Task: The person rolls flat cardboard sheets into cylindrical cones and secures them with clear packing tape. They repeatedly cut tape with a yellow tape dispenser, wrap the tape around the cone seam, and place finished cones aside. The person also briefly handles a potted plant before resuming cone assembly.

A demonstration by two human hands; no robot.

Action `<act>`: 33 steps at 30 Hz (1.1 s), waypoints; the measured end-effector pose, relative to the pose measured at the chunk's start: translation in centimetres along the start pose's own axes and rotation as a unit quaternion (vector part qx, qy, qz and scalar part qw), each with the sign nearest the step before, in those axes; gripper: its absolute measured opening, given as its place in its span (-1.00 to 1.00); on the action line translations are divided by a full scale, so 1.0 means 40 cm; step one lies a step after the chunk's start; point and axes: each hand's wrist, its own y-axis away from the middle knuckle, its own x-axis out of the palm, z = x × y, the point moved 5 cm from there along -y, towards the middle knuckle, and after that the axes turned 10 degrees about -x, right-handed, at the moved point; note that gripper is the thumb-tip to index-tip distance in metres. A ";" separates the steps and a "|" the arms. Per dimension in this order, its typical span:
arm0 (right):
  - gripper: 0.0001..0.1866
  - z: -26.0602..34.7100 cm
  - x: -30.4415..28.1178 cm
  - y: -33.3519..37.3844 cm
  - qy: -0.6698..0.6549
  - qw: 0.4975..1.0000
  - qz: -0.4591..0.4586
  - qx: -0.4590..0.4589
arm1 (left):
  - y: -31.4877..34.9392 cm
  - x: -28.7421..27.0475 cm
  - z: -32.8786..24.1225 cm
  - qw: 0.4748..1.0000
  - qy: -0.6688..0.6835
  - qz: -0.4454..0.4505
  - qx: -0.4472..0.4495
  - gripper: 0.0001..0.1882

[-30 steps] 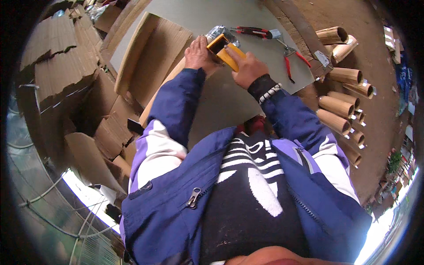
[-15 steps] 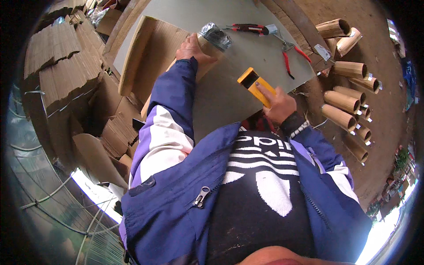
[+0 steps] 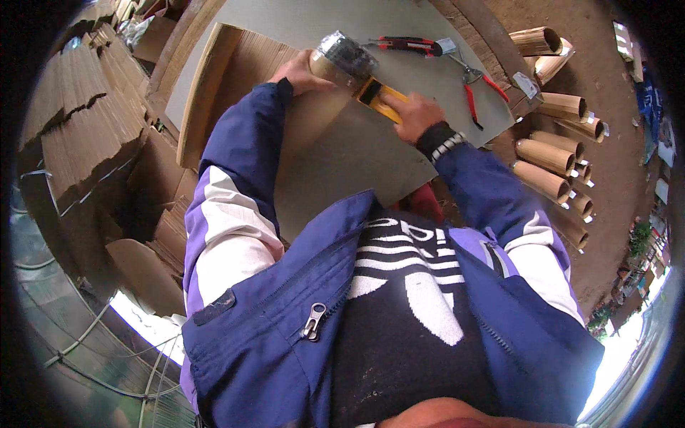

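Observation:
My left hand (image 3: 303, 73) is wrapped round a rolled piece of brown cardboard (image 3: 326, 69), near its far end. A shiny silver-wrapped cylinder end (image 3: 345, 51) sticks out of the roll. In my right hand (image 3: 419, 118) is a yellow hand tool (image 3: 377, 98) with a dark inset, which looks like a staple gun. Its front end meets the right side of the roll by the silver end; whether it presses there I cannot tell. The palm-side fingers of both hands are partly hidden.
A red-and-black utility knife (image 3: 407, 46) and red-handled pliers (image 3: 472, 75) lie on the grey tabletop (image 3: 399, 153). Curved cardboard sheets (image 3: 232, 78) stand at its left. Stacked flat cardboard (image 3: 89, 132) fills the far left. Several cardboard tubes (image 3: 546, 151) lie on the ground at right.
My right hand has moved left and away from my body, bringing the yellow tool against the roll. My left hand and the roll have shifted slightly; the left hand keeps its hold.

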 end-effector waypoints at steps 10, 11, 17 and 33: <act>-0.22 0.008 -0.071 0.416 -0.046 0.999 -0.026 0.001 | 0.164 0.299 -0.067 0.968 0.158 0.194 -0.018 -0.09; -0.22 0.010 -0.063 0.397 -0.050 0.998 -0.036 -0.003 | 0.167 0.273 -0.059 0.970 0.156 0.182 -0.027 -0.12; -0.28 0.069 -0.071 0.246 -0.072 0.996 -0.058 -0.010 | 0.280 0.251 -0.090 0.961 -0.202 -0.188 -0.022 0.14; -0.21 0.026 -0.262 0.496 -0.092 0.993 -0.046 -0.058 | 0.318 0.248 -0.219 0.932 -0.190 -0.284 -0.118 0.22</act>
